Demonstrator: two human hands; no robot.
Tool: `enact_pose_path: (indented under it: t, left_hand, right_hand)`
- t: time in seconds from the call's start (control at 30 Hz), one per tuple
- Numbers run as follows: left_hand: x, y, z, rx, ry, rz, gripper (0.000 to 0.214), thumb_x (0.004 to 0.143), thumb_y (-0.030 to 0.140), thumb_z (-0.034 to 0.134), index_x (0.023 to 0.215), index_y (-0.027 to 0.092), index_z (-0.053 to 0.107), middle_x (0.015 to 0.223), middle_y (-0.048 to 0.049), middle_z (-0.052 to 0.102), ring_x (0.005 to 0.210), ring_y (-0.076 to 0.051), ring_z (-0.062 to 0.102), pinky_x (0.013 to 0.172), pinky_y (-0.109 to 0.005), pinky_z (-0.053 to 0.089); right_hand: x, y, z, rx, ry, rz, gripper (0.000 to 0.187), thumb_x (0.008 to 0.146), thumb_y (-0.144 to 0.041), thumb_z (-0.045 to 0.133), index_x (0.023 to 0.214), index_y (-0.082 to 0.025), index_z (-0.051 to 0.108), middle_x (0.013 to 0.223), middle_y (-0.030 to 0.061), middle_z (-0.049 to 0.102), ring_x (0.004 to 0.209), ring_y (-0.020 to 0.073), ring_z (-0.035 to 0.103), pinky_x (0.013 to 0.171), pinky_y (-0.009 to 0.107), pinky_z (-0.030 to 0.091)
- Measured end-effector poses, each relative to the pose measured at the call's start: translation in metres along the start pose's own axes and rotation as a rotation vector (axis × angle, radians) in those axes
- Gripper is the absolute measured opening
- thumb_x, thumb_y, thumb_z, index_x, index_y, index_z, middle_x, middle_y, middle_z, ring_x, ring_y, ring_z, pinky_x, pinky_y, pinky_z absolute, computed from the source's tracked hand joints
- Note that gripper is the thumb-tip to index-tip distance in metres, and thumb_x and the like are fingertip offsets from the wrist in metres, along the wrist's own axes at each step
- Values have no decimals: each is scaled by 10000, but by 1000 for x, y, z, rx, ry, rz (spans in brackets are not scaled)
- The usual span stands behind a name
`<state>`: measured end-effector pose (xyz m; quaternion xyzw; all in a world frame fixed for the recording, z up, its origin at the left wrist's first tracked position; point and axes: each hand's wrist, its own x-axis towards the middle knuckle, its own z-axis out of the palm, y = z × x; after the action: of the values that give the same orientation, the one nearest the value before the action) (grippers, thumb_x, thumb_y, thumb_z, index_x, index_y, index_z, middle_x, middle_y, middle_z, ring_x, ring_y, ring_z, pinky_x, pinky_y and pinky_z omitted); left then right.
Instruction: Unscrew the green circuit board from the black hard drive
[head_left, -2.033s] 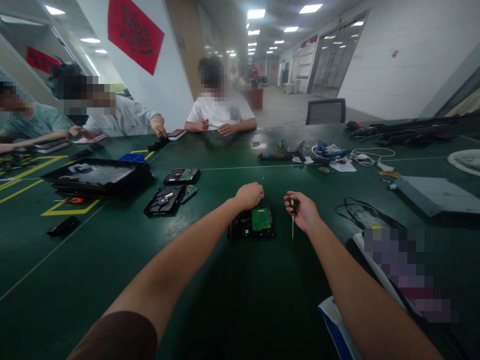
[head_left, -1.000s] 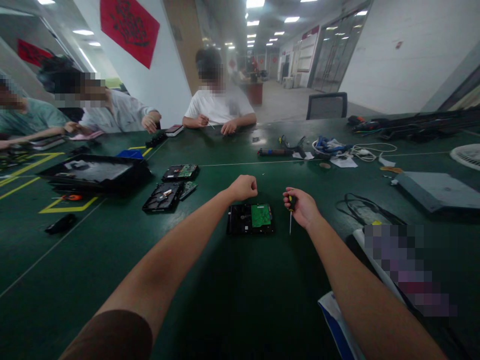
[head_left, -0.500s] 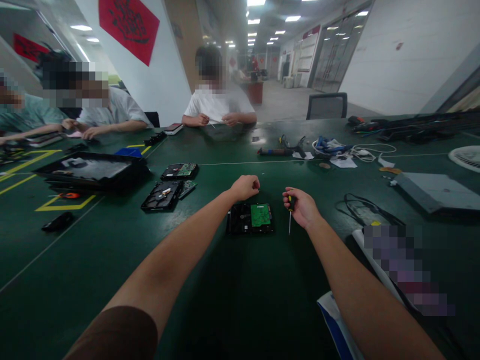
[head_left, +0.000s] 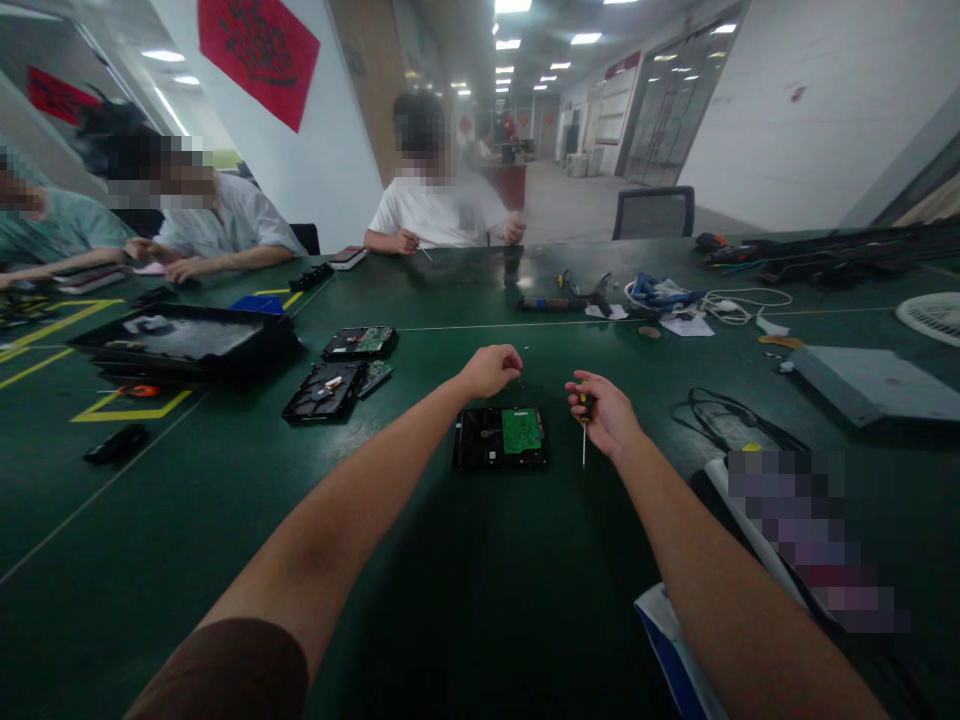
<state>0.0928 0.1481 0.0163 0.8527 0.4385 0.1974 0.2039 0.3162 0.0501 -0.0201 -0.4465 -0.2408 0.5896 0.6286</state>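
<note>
A hard drive with a green circuit board on its upper face lies flat on the table before me. Just beyond its far edge hovers my left hand, fingertips drawn together; whatever they may pinch is too small to make out. To the right of the drive, my right hand is closed around the yellow-and-black handle of a screwdriver, its thin shaft pointing down and its tip apart from the drive.
On the left are an opened drive, another hard drive, a black tray and a dark object. A grey metal box, cables and a white-blue packet lie right. Co-workers sit across the table.
My left hand has risen slightly away from the drive, its fingertips a little more extended. The screwdriver has shifted slightly right. Across the table, a person's hand has moved outward.
</note>
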Motion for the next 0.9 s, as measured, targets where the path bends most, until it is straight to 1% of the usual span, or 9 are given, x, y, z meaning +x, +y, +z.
enact_pose_path:
  t: [0.07,0.17,0.3,0.4,0.5,0.63,0.77,0.83,0.9]
  left_hand:
    - [0,11,-2,-41,13,25,119,882,194,691,994,167,720,963,-47,748,885,-168,676,810,-277,531]
    - [0,31,0,-271,8,83,119,890,208,694,985,137,701,854,-38,721,759,-143,646,716,-270,521]
    - [-4,52,9,-590,-67,100,62,898,154,676,947,117,672,785,-28,700,695,-115,639,668,-254,510]
    - [-9,58,16,-734,-59,67,45,889,124,688,926,108,668,770,-23,696,679,-99,632,661,-241,505]
    - [-14,58,20,-821,-49,-26,46,886,121,705,913,106,671,767,-20,701,657,-83,622,658,-230,508]
    - [-20,60,19,-848,-33,-141,46,912,139,699,893,106,673,751,-34,707,634,-83,632,622,-222,501]
    - [-21,67,18,-774,-20,-213,39,928,129,682,904,106,660,749,-51,717,648,-110,670,612,-231,509]
    - [-23,70,16,-731,-32,-227,45,972,134,610,969,110,648,794,-68,735,684,-128,697,634,-247,527]
    - [-30,68,13,-619,-41,-183,115,1005,145,534,1046,122,639,875,-83,752,748,-151,718,685,-278,552]
  right_hand:
    - [-5,-3,5,-13,-24,-7,347,636,-56,697,939,-225,676,846,16,725,589,90,586,394,145,370]
    - [-17,-6,16,-46,-91,-8,292,655,-122,786,917,-214,697,900,29,739,603,90,592,384,145,332]
    - [-28,-6,24,-147,-198,-84,298,692,-278,875,935,-230,709,846,0,716,616,88,592,404,152,363]
    - [-29,-3,24,-194,-206,-139,323,678,-314,903,914,-230,699,776,-21,677,620,88,585,407,146,373]
    - [-26,0,22,-254,-188,-189,341,668,-336,914,910,-226,700,758,-26,659,601,84,567,402,148,382]
    - [-23,4,19,-311,-220,-237,318,701,-359,892,922,-226,706,764,-19,659,608,93,574,406,155,400]
    - [-21,5,17,-358,-227,-235,269,749,-366,853,920,-223,703,782,-6,675,603,97,580,392,157,383]
    - [-20,5,16,-371,-209,-209,257,747,-360,848,907,-221,703,745,-12,660,593,100,578,386,159,375]
    - [-20,5,16,-368,-171,-159,236,744,-337,836,893,-218,698,738,-13,659,573,98,574,377,161,358]
